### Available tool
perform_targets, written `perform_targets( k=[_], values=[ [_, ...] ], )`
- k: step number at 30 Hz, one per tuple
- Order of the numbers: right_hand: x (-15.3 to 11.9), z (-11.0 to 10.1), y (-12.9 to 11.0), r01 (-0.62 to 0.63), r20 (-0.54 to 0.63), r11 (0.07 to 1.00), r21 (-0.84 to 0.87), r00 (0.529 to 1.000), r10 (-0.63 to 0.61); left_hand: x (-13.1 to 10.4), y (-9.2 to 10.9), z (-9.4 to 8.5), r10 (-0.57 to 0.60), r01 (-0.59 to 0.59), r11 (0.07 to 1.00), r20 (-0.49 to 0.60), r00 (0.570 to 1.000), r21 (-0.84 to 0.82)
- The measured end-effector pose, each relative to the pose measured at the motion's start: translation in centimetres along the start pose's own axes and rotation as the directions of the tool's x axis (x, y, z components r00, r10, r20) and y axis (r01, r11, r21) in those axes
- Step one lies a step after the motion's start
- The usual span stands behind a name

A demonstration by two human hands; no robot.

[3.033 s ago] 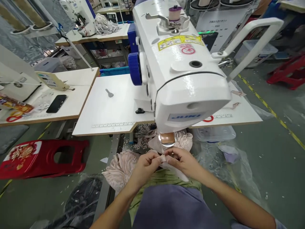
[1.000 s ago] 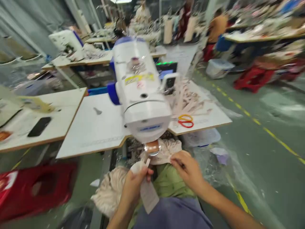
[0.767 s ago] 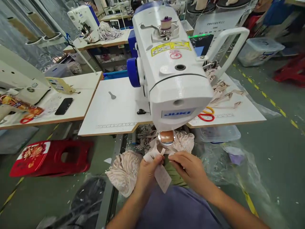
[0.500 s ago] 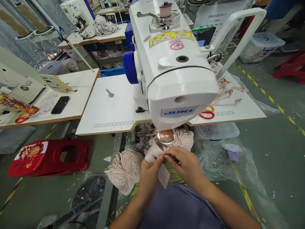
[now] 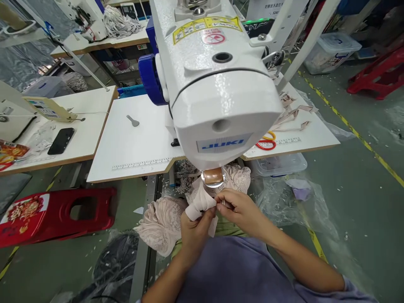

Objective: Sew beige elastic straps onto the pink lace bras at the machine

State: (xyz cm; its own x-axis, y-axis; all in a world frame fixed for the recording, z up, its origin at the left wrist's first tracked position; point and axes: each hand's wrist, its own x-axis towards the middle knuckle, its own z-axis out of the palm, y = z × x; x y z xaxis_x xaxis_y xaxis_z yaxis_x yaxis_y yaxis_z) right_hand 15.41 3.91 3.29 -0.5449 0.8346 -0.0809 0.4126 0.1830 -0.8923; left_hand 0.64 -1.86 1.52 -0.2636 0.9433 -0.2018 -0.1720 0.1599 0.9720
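Just below the head of a white sewing machine point(image 5: 225, 109), my two hands meet over a pale pink piece of fabric point(image 5: 202, 201). My left hand point(image 5: 195, 227) is closed on it, with the thumb pressed on top and a loop of cloth standing above the fingers. My right hand point(image 5: 241, 210) pinches the fabric's right edge between thumb and fingertips; the exact pinch point is partly hidden. A bundle of pale pink lace fabric point(image 5: 162, 225) lies left of my hands. More lace fabric point(image 5: 238, 177) sits behind them, beside the machine's round shiny part point(image 5: 213, 177).
Red-and-yellow scissors point(image 5: 267, 142) and beige strips point(image 5: 293, 111) lie on the right of the white tabletop point(image 5: 135, 143). A small grey tool point(image 5: 133, 120) rests on the left. A red stool point(image 5: 63, 214) stands at left, and a clear plastic bin point(image 5: 279, 164) is under the table.
The view has shifted slightly closer to the machine. The fabric is now folded up into a rounded loop over my left hand, and its hanging tail is less visible. Both hands keep their hold.
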Motion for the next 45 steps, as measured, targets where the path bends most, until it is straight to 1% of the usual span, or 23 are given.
perform_targets(
  k=[2,4,9,10,12,14,16,19,22,24,25,27,30,33,35,37,38,40,42,44,45],
  values=[
    [0.0,0.0,0.0,-0.003,0.012,1.000,0.020,1.000,0.003,0.2,-0.1,-0.1,-0.003,0.002,1.000,0.014,1.000,0.009],
    [-0.2,0.2,0.3,-0.006,-0.018,1.000,0.015,1.000,0.006,0.4,0.0,-0.2,-0.027,0.025,0.999,0.049,0.998,0.040],
    [-0.6,0.8,0.8,0.040,-0.113,0.993,-0.107,0.992,-0.052,1.1,0.6,-0.5,-0.126,0.114,0.990,0.168,0.978,0.077],
    [-0.6,0.7,0.8,0.042,-0.116,0.992,-0.120,0.992,-0.056,1.1,0.7,-0.5,-0.136,0.124,0.989,0.171,0.976,0.082],
    [-0.5,0.5,0.8,0.032,-0.102,0.992,-0.125,0.994,-0.044,1.2,0.9,-0.6,-0.137,0.122,0.987,0.141,0.981,0.109],
    [-0.4,0.1,0.7,0.018,-0.065,0.992,-0.125,0.998,-0.026,1.1,1.0,-0.7,-0.128,0.112,0.983,0.106,0.986,0.144],
    [-0.4,0.0,0.8,0.026,-0.037,0.989,-0.144,0.999,-0.032,1.0,1.0,-0.7,-0.135,0.117,0.980,0.105,0.985,0.164],
    [-0.4,0.1,1.1,0.101,-0.066,0.969,-0.223,0.991,-0.119,1.0,0.8,-0.6,-0.158,0.139,0.979,0.126,0.979,0.146],
    [-0.6,0.5,1.2,0.189,-0.160,0.930,-0.315,0.955,-0.249,1.1,0.7,-0.4,-0.185,0.168,0.979,0.168,0.968,0.112],
    [-0.6,0.6,1.1,0.212,-0.203,0.919,-0.332,0.935,-0.290,1.3,0.8,-0.5,-0.202,0.183,0.977,0.212,0.956,0.106],
    [-0.6,0.6,1.1,0.211,-0.211,0.923,-0.321,0.934,-0.287,1.3,0.8,-0.5,-0.207,0.188,0.977,0.227,0.952,0.103],
    [-0.5,0.4,1.0,0.182,-0.185,0.948,-0.262,0.954,-0.234,1.4,0.8,-0.7,-0.211,0.195,0.977,0.231,0.950,0.089],
    [-0.4,0.0,0.9,0.115,-0.119,0.979,-0.166,0.984,-0.136,1.4,0.7,-0.8,-0.203,0.187,0.978,0.204,0.958,0.095],
    [-0.3,-0.1,0.9,0.107,-0.127,0.981,-0.164,0.984,-0.128,1.3,0.6,-0.7,-0.194,0.170,0.976,0.196,0.961,0.134],
    [-0.2,-0.1,1.0,0.100,-0.129,0.984,-0.150,0.984,-0.120,1.3,0.6,-0.6,-0.167,0.145,0.982,0.200,0.965,0.122],
    [-0.2,-0.3,1.2,0.053,-0.086,0.996,-0.068,0.995,-0.058,1.5,1.0,-0.7,-0.123,0.095,0.985,0.202,0.972,0.140],
    [-0.2,-0.5,1.4,0.011,-0.058,1.000,-0.011,0.998,-0.012,1.7,1.3,-0.8,-0.103,0.066,0.982,0.208,0.973,0.176],
    [-0.2,-1.0,1.7,-0.076,-0.021,0.994,0.078,0.997,0.078,2.1,1.9,-1.1,-0.087,0.015,0.962,0.255,0.963,0.272],
    [-0.4,-1.4,1.9,-0.128,-0.018,0.987,0.094,0.991,0.130,2.5,2.6,-1.3,-0.084,-0.040,0.941,0.344,0.935,0.337],
    [-0.6,-1.8,1.8,-0.126,-0.018,0.990,0.060,0.992,0.128,2.7,3.1,-1.4,-0.083,-0.085,0.927,0.421,0.903,0.366],
    [-0.7,-1.8,1.7,-0.115,-0.010,0.993,0.039,0.993,0.116,2.8,3.3,-1.3,-0.080,-0.103,0.922,0.442,0.893,0.374]
  ],
)
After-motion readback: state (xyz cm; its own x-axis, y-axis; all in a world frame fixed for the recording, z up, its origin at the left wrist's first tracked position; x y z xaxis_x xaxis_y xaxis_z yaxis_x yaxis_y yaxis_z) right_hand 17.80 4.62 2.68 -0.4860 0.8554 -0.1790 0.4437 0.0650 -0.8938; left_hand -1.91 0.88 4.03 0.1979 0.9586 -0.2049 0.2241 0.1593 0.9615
